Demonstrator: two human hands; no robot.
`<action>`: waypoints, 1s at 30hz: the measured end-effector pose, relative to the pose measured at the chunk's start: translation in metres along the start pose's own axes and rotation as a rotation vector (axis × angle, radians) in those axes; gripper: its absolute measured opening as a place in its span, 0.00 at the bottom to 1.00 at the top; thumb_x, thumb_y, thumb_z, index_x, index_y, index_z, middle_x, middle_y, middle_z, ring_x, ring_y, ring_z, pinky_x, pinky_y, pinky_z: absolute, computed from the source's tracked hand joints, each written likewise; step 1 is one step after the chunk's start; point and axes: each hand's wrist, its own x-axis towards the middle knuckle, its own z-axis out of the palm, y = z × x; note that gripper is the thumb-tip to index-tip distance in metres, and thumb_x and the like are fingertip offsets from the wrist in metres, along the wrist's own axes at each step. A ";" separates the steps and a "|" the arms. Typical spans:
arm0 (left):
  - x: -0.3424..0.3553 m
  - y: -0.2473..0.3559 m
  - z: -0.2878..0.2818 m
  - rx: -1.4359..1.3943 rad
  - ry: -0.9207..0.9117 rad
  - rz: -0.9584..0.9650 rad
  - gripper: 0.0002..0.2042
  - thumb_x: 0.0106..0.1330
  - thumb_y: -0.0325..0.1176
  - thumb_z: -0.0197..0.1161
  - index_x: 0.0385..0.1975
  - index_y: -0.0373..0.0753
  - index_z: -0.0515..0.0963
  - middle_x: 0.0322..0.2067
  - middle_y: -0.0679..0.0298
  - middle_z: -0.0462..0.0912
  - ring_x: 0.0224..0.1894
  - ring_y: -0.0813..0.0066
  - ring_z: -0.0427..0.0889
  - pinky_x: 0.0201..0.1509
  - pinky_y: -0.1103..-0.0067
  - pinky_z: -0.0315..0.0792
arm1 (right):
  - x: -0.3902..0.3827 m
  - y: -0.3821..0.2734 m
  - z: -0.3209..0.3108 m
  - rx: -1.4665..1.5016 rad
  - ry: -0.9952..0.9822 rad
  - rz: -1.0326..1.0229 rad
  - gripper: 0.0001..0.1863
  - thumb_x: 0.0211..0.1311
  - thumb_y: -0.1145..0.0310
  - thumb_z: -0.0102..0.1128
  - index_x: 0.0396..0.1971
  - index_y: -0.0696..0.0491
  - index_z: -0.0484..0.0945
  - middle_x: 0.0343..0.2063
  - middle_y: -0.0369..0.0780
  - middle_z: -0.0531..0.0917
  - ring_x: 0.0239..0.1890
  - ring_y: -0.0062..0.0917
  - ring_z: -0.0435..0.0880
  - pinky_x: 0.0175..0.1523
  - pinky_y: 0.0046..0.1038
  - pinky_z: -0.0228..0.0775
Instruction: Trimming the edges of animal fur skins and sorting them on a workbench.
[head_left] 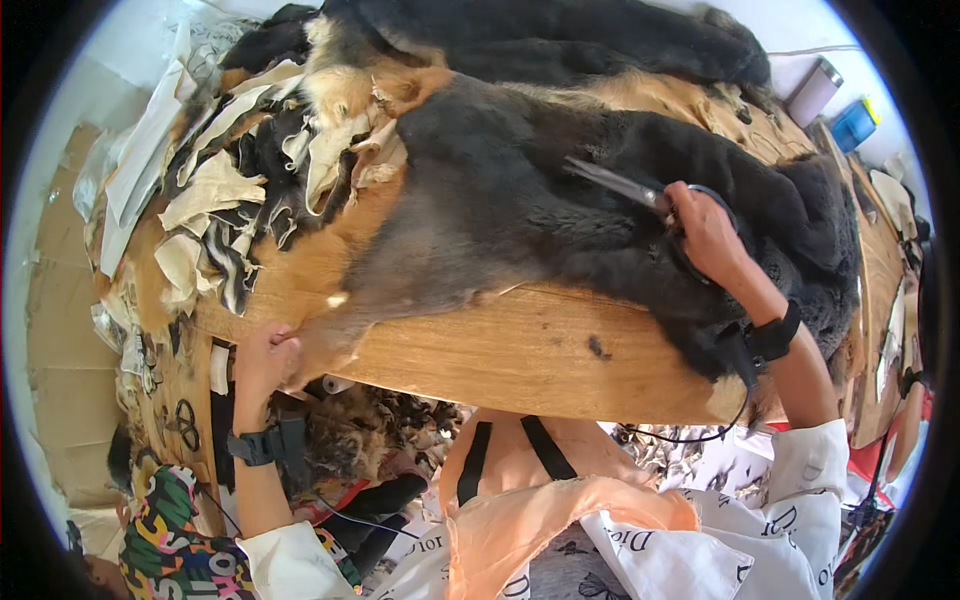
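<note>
A large dark fur pelt (520, 190) with tan edges lies spread over a wooden board (520, 355). My right hand (705, 235) rests on the fur and grips a pair of scissors (625, 185), blades pointing left over the pelt. At the board's near left edge, my left hand (265, 355) pinches the tan corner of the pelt (320, 345). Both wrists wear black straps.
A heap of fur and hide scraps (235, 200) lies at the board's left end. More dark pelts (560, 40) are piled at the back. Fur trimmings (370, 430) lie below the board. A blue box (853, 125) and a grey case (815, 92) sit far right.
</note>
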 end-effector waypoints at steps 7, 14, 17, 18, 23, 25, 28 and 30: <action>-0.027 0.111 0.068 -0.451 -0.411 -0.055 0.10 0.50 0.32 0.62 0.29 0.33 0.77 0.20 0.62 0.78 0.22 0.80 0.76 0.27 0.83 0.69 | 0.015 0.134 -0.043 -0.477 0.120 0.142 0.10 0.53 0.76 0.41 0.36 0.56 0.61 0.24 0.51 0.74 0.30 0.47 0.75 0.33 0.42 0.64; -0.039 0.184 0.107 -0.520 -0.610 0.023 0.10 0.54 0.35 0.60 0.29 0.34 0.77 0.17 0.61 0.77 0.21 0.80 0.76 0.26 0.84 0.68 | 0.009 0.153 -0.099 -0.818 0.297 0.474 0.16 0.51 0.72 0.48 0.43 0.55 0.64 0.30 0.51 0.77 0.36 0.45 0.76 0.39 0.42 0.66; -0.037 0.185 0.117 -0.457 -0.564 0.158 0.10 0.57 0.34 0.57 0.31 0.34 0.77 0.18 0.61 0.78 0.20 0.77 0.76 0.26 0.83 0.68 | -0.029 0.091 -0.115 -0.742 0.355 0.422 0.19 0.54 0.63 0.53 0.44 0.52 0.64 0.30 0.51 0.77 0.36 0.46 0.75 0.37 0.42 0.66; -0.037 0.183 0.120 -0.401 -0.463 0.282 0.10 0.57 0.34 0.57 0.31 0.34 0.77 0.18 0.60 0.78 0.19 0.75 0.76 0.25 0.82 0.68 | -0.038 0.064 -0.114 -0.667 0.326 0.451 0.19 0.55 0.56 0.53 0.41 0.53 0.67 0.26 0.50 0.77 0.31 0.47 0.76 0.33 0.42 0.66; -0.058 0.199 0.119 -0.438 -0.759 0.337 0.10 0.57 0.34 0.56 0.30 0.34 0.77 0.22 0.56 0.78 0.24 0.70 0.78 0.27 0.79 0.68 | -0.142 -0.079 -0.088 -0.265 0.168 0.495 0.11 0.51 0.63 0.58 0.29 0.51 0.69 0.14 0.45 0.74 0.19 0.41 0.76 0.24 0.36 0.65; -0.073 0.198 0.127 -0.347 -1.026 0.291 0.13 0.57 0.36 0.58 0.33 0.30 0.75 0.30 0.52 0.78 0.30 0.71 0.79 0.31 0.79 0.69 | -0.186 -0.142 -0.081 -0.015 0.080 0.582 0.15 0.46 0.73 0.57 0.38 0.52 0.69 0.18 0.45 0.75 0.22 0.41 0.77 0.25 0.36 0.66; -0.089 0.182 0.166 -0.406 -1.002 0.448 0.19 0.56 0.38 0.59 0.38 0.27 0.71 0.32 0.52 0.78 0.34 0.73 0.79 0.33 0.78 0.70 | -0.250 -0.199 -0.054 0.218 -0.112 0.685 0.20 0.43 0.75 0.55 0.42 0.54 0.68 0.21 0.46 0.76 0.24 0.42 0.76 0.27 0.35 0.68; -0.094 0.178 0.185 -0.537 -1.058 0.411 0.20 0.56 0.40 0.60 0.41 0.30 0.70 0.34 0.58 0.78 0.35 0.76 0.77 0.34 0.79 0.68 | -0.269 -0.220 -0.040 0.326 -0.234 0.731 0.21 0.43 0.73 0.54 0.42 0.57 0.66 0.25 0.48 0.75 0.30 0.43 0.75 0.33 0.38 0.67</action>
